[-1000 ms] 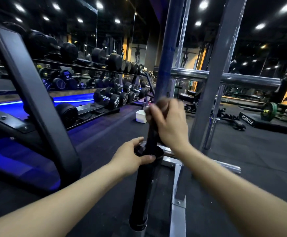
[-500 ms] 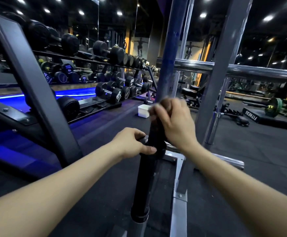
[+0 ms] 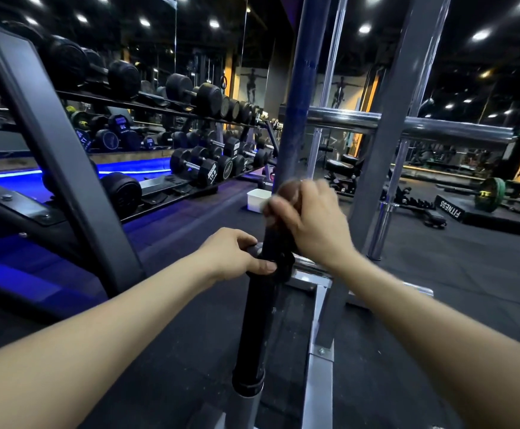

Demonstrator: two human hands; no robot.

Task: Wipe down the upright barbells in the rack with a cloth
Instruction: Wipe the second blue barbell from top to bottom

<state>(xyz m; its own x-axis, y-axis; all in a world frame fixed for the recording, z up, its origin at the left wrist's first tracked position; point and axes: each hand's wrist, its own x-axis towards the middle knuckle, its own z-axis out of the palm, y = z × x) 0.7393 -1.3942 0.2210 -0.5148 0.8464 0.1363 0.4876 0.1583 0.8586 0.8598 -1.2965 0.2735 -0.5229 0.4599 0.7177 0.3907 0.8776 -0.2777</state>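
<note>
Head view looks down along both my bare forearms to the upright barbell (image 3: pixel 299 97) standing in front of me. My right hand (image 3: pixel 311 221) is closed around its shaft with a dark cloth (image 3: pixel 283 193) bunched under the fingers; a brownish fold of it shows above my knuckles and a darker end hangs below my palm, against the bar. The hand is blurred, so I cannot tell how far the cloth wraps round. Just below and to the left of it, my left hand (image 3: pixel 234 255) grips the collar where the shaft meets the black sleeve (image 3: pixel 257 329), thumb lying across the front. The sleeve runs down from my left hand into a holder at the rack's base. Behind my right hand stands a grey rack post (image 3: pixel 398 119), crossed by a chrome bar (image 3: pixel 438 131). Beyond my left hand, on the floor, sits a small white tub (image 3: pixel 257 199), and further left a long dumbbell rack (image 3: pixel 159 106).
</note>
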